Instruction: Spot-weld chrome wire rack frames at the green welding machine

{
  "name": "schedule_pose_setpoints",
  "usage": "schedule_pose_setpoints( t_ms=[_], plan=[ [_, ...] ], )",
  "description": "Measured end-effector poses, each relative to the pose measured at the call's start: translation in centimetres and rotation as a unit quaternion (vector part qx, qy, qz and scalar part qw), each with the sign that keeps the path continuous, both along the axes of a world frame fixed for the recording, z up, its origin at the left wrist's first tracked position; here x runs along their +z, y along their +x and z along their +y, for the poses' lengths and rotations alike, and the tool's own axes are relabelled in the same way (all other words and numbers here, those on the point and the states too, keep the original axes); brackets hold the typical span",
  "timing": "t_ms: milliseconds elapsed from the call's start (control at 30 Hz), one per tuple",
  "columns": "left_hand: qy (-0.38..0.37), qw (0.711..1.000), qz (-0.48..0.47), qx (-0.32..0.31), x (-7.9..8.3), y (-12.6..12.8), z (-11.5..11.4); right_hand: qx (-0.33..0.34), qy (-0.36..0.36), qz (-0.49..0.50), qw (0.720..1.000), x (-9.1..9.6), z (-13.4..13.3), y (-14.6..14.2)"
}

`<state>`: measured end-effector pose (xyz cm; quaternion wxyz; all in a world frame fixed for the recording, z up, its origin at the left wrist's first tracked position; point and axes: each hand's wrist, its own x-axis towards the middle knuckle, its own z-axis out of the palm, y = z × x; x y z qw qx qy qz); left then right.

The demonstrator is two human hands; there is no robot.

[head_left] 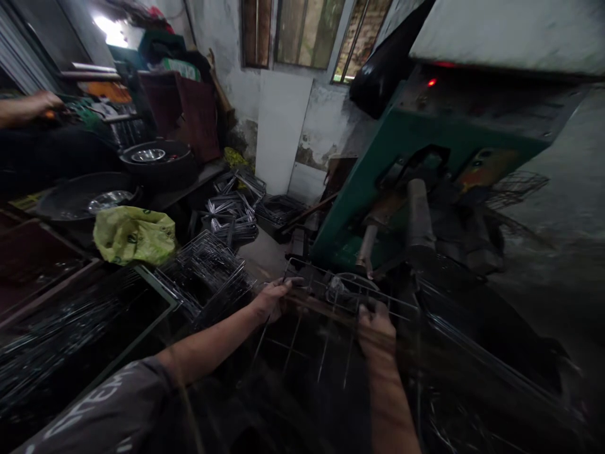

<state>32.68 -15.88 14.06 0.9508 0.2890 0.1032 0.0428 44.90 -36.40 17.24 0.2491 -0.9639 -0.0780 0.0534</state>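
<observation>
While another person's hand [35, 104] rests far off at your upper left, beyond the dark pans [85, 198] and the yellow bag [133, 235], your own work sits low and central. Stacked wire racks [208, 280] lie just left of your left hand [271, 299], whose fingers are curled shut on the near-left edge of the wire frame [331, 296]. That frame lies flat with its long axis running left to right between your hands, reaching away from you toward the green machine [401, 164]. Your right hand [375, 328] is clenched on the frame's near-right wires and sits nearer the machine's rollers [418, 214].
</observation>
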Motion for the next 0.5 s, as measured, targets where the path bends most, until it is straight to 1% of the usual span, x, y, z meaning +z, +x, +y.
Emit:
schedule_pose_setpoints(
  t_ms=[200, 367, 500],
  plan=[
    [-0.005, 1.000, -0.003, -0.001, -0.5, 1.2, 0.0, 0.000, -0.003, -0.012, 1.000, -0.2, 0.1, 1.4],
    [-0.011, 1.000, -0.006, 0.008, -1.0, 2.4, -0.2, 0.003, -0.030, -0.014, 0.999, -0.4, 0.2, 2.6],
    [-0.017, 1.000, -0.013, 0.016, -1.3, 3.2, -0.3, 0.009, -0.029, -0.015, 0.999, -0.4, 0.3, 3.4]
  ],
)
